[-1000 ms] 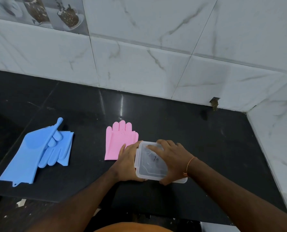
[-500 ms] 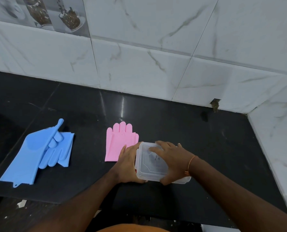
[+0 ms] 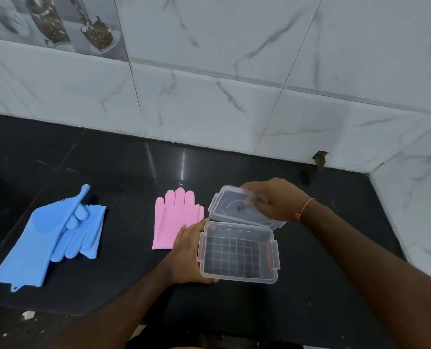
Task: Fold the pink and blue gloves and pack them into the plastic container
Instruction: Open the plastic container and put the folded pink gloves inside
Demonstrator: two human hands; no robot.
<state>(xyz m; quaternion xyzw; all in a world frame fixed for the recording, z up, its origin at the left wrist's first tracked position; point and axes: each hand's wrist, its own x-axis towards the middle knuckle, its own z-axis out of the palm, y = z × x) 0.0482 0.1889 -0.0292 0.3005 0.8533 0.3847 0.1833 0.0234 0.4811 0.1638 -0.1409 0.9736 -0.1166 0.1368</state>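
Note:
A clear plastic container [image 3: 238, 278] sits on the black counter with nothing inside it. My left hand [image 3: 188, 255] grips its left wall. My right hand [image 3: 276, 200] holds the clear lid [image 3: 234, 209] lifted and tilted just behind the container. The pink gloves [image 3: 174, 217] lie flat, fingers toward the wall, right beside my left hand. The blue gloves [image 3: 50, 235] lie in a loose overlapping pile at the far left of the counter.
The black counter [image 3: 123, 177] runs to a white marble-tile wall [image 3: 209, 102] behind and on the right. Its front edge is near my forearms. A small dark hole [image 3: 319, 158] marks the wall base at the back right.
My right hand has pulled the lid off the container and raised it toward the wall. The container is now uncovered. My left hand stays on its left side.

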